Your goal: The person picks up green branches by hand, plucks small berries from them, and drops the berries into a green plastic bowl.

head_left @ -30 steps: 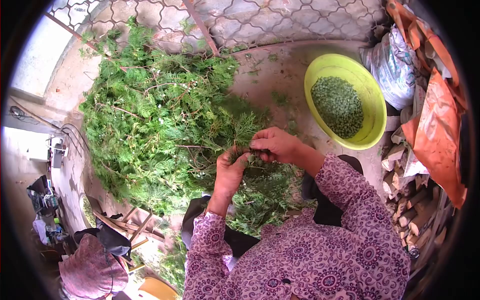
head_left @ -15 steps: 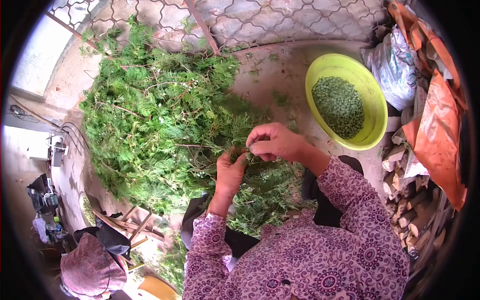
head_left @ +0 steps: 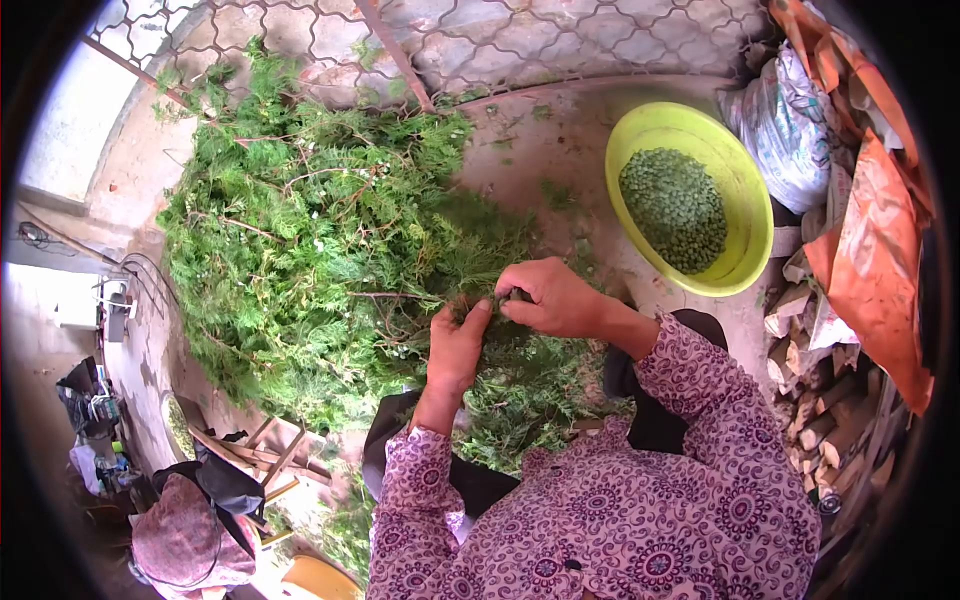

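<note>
Both hands are close together over the right edge of a large heap of green branches. My left hand pinches a small leafy sprig between thumb and fingers. Just right of it, my right hand has its fingers curled around something small and dark green, mostly hidden by the fingers. Beyond the right hand, a yellow-green basin stands on the floor with a mound of small green cones in it. More green sprigs lie below the hands, between the knees.
A wavy metal lattice runs along the top. At the right are a white sack, an orange sheet and stacked firewood. Another person in a patterned head covering is at the lower left, near a wooden frame.
My right hand has turned slightly and its fingers have curled in more. My left hand stays nearly in place. The whole view has shifted a little.
</note>
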Tool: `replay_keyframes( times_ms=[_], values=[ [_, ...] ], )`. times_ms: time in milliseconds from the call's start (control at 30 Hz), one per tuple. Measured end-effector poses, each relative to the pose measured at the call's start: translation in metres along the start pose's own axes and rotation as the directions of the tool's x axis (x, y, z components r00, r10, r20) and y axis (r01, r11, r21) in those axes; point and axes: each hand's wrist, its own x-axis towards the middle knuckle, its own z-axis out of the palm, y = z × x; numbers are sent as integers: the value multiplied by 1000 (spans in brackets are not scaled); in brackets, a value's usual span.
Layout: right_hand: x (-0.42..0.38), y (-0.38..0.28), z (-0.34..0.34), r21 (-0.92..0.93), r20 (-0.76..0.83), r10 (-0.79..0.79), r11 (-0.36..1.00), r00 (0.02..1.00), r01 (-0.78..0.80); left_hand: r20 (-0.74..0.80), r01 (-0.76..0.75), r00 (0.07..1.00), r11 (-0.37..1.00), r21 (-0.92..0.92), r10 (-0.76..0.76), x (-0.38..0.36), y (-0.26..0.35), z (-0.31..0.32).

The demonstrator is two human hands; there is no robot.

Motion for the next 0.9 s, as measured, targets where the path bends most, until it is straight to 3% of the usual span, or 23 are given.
replay_keyframes(
  times_ms=[33,67,133,167,233,300,367,400,467,500,567,600,633,700,733,800,900],
  values=[
    [0,2,1,-107,-107,-56,993,993,45,22,74,997,995,-69,-73,-3,7,5],
    [0,5,1,-108,-109,-54,993,993,42,25,76,997,995,-68,-74,-6,8,7],
    [2,11,-1,-231,-270,-113,972,956,50,88,116,988,988,105,-125,-12,10,6],
    [4,13,-8,-232,-270,-112,972,956,48,89,117,988,988,105,-126,-11,9,5],
    [7,16,-38,-460,-409,-261,887,875,50,68,77,994,995,65,-81,-10,7,3],
    [4,21,-76,-493,-540,-185,861,821,-130,30,72,997,997,-19,-71,-9,8,0],
    [-7,39,-109,-609,-663,-144,674,735,-418,-4,65,998,993,-101,-65,-9,8,-2],
    [-12,42,-115,-612,-661,-145,672,736,-417,-10,84,996,989,-118,-86,-10,9,-4],
    [-19,44,-123,-626,-778,-118,211,617,-750,-14,101,994,985,-137,-104,-10,9,-5],
    [-20,47,-124,-629,-777,-123,210,618,-749,10,99,995,986,-136,-99,-9,10,-4],
    [-24,54,-120,-565,-587,-14,723,809,-397,30,96,995,986,-136,-92,-7,11,-3],
    [-20,42,-114,-331,-405,194,880,893,-342,33,97,995,985,-140,-93,-6,11,-2],
    [-13,28,-103,-48,-150,326,941,933,-336,36,102,995,985,-142,-98,-5,11,-1],
    [-4,19,-82,-34,134,202,979,970,-199,28,110,994,983,-147,-107,-5,10,1],
    [1,15,-75,-31,131,201,980,971,-199,20,114,994,981,-159,-112,-4,10,2],
    [8,10,-64,-9,331,150,988,932,-156,13,108,994,983,-149,-108,-3,9,2],
    [10,16,-48,39,414,61,996,908,-85,10,103,995,984,-147,-102,-2,8,1]
  ],
)
